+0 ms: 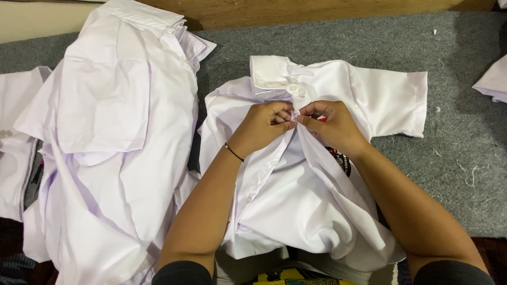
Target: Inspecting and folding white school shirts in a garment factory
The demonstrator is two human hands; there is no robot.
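The fingers (285, 117) of both hands meet at the front placket of a white shirt (296, 200), pinching its two edges together just below the collar (270, 73). The left hand (264, 126) nips the cloth from one side, the right hand (330, 124) from the other, fingertips almost touching. A thin dark bracelet (233, 152) circles the left wrist. The shirt lies face up under the fingers on a grey carpeted floor (454, 148), collar on the far side of them. Well off to the left of the fingers sits a heap of white shirts (105, 137).
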